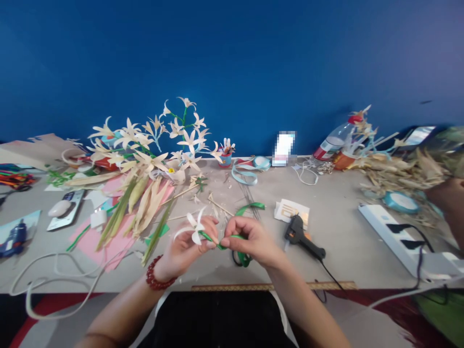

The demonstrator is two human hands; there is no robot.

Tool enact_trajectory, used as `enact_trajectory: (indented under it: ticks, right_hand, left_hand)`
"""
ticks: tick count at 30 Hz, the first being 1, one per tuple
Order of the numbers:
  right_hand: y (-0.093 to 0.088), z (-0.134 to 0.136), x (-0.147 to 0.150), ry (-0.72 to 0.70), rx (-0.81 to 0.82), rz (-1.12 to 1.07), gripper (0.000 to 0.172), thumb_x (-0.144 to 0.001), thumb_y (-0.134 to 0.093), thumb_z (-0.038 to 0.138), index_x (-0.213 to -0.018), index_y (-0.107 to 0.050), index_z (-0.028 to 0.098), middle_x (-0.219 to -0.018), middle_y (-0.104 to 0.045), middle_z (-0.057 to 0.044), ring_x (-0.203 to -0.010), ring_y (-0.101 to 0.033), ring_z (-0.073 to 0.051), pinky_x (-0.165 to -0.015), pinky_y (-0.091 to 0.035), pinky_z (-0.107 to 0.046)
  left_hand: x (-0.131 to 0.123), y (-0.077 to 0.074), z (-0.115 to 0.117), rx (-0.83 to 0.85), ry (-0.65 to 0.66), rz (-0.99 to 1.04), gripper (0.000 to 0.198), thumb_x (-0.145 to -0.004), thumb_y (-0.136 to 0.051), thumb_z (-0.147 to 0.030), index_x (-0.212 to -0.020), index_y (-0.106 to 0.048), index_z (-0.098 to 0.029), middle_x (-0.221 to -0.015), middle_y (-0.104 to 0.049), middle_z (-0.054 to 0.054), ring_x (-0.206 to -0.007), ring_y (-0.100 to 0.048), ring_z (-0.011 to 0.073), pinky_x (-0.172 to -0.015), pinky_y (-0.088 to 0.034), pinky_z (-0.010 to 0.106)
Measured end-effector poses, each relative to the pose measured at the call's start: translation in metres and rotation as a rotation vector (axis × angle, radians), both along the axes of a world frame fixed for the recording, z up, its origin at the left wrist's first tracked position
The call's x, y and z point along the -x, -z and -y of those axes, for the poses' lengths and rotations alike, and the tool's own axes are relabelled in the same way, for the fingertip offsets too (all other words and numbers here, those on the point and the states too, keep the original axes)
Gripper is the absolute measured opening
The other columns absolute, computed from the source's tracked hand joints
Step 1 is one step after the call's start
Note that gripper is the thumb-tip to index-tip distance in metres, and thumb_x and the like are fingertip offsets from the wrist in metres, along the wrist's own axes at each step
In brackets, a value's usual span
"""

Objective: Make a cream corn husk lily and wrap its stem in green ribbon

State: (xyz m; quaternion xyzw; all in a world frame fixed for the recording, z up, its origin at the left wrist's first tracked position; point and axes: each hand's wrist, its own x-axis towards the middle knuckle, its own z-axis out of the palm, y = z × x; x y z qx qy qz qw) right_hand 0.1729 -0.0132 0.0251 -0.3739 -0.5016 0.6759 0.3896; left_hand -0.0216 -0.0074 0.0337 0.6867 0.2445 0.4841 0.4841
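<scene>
A white flower (195,226) with long narrow petals and a green-wrapped stem is pinched in my left hand (186,251), which wears a red bead bracelet (158,273) at the wrist. Close beside it, my right hand (252,240) pinches green tape (221,246) at the lower end of the stem. A loose length of green ribbon-like tape (250,208) curves up behind the right hand. Under that hand lies a green roll (245,260) next to a dark loop, partly hidden. Dried corn husks (148,208) lie left of my hands on pink paper (89,244).
Finished husk flowers (190,140) stand in pots at the back left. A black glue gun (304,239) lies to the right, its cord trailing towards a white power strip (387,237). A wooden ruler (232,287) runs along the front edge. Another person's arm (447,208) shows far right.
</scene>
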Motion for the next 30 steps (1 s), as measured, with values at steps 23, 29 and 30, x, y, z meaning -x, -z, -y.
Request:
enact_trajectory:
  ticks: [23, 29, 30]
  right_hand:
    - [0.019, -0.012, 0.003, -0.276, 0.277, -0.242, 0.023, -0.071, -0.081, 0.027, -0.070, -0.061, 0.015, -0.050, -0.046, 0.010, -0.037, -0.024, -0.001, -0.034, -0.016, -0.015]
    - [0.012, -0.004, 0.001, 0.109, -0.195, -0.060, 0.013, -0.084, -0.068, 0.032, -0.089, -0.068, 0.020, -0.099, -0.066, -0.006, -0.100, -0.061, -0.020, -0.088, -0.047, -0.032]
    - [0.011, -0.002, 0.001, 0.157, -0.271, -0.021, 0.014, -0.086, -0.065, 0.033, -0.092, -0.068, 0.021, -0.105, -0.065, -0.007, -0.106, -0.060, -0.023, -0.093, -0.045, -0.036]
  left_hand:
    - [-0.009, 0.008, -0.005, 0.221, 0.104, 0.140, 0.012, -0.083, -0.070, -0.030, -0.074, -0.073, -0.021, -0.073, -0.068, 0.005, -0.078, -0.063, 0.0216, -0.097, -0.043, 0.049]
    - [-0.010, 0.014, -0.004, 0.330, -0.043, 0.207, 0.007, -0.082, -0.070, -0.023, -0.076, -0.073, -0.021, -0.074, -0.065, 0.003, -0.080, -0.060, 0.0191, -0.099, -0.042, 0.045]
    - [-0.011, 0.014, -0.004, 0.350, -0.075, 0.215, 0.007, -0.082, -0.070, -0.023, -0.076, -0.072, -0.021, -0.075, -0.065, 0.003, -0.081, -0.060, 0.0187, -0.099, -0.042, 0.044]
